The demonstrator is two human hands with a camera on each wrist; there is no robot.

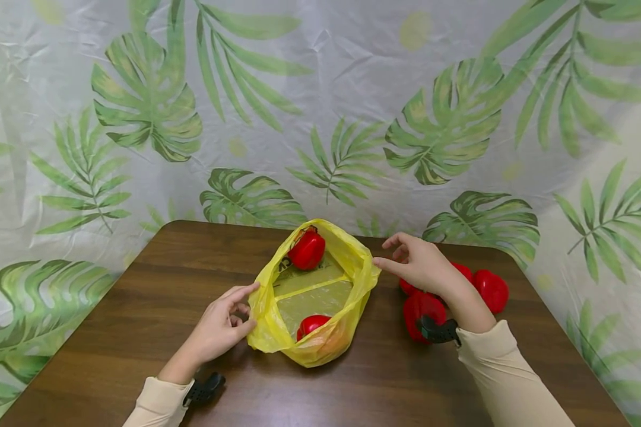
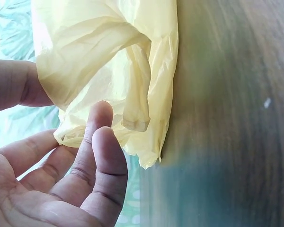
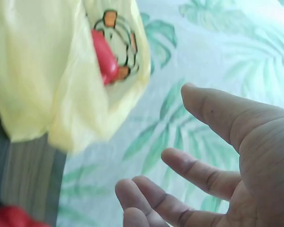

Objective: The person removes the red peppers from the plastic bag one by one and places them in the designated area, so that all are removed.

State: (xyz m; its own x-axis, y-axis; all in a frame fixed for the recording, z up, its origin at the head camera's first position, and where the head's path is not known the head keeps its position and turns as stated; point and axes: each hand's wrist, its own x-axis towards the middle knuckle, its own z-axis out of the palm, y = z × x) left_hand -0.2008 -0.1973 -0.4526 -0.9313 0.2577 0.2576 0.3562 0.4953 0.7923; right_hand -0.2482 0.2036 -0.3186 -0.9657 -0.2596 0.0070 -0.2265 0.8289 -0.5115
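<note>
A yellow plastic bag [image 1: 281, 314] stands with its mouth wide at the middle of the table. Two shiny red fruits that look like bell peppers show inside: one pepper [image 1: 307, 250] at the far side, another pepper [image 1: 312, 325] at the near side. My left hand [image 1: 221, 326] touches the bag's left rim with spread, relaxed fingers. In the left wrist view its thumb [image 2: 19, 85] goes behind the thin film. My right hand [image 1: 427, 267] hovers at the bag's right rim, thumb towards it; the right wrist view shows a gap between its loose fingers [image 3: 213, 109] and the bag.
Several more red peppers [image 1: 491, 290] lie grouped on the table's right side, partly hidden under my right hand and wrist. The brown wooden table [image 1: 192, 267] ends at a leaf-patterned cloth [image 1: 331, 89] behind it. A black strap with a camera [image 1: 205, 388] sits on the left wrist.
</note>
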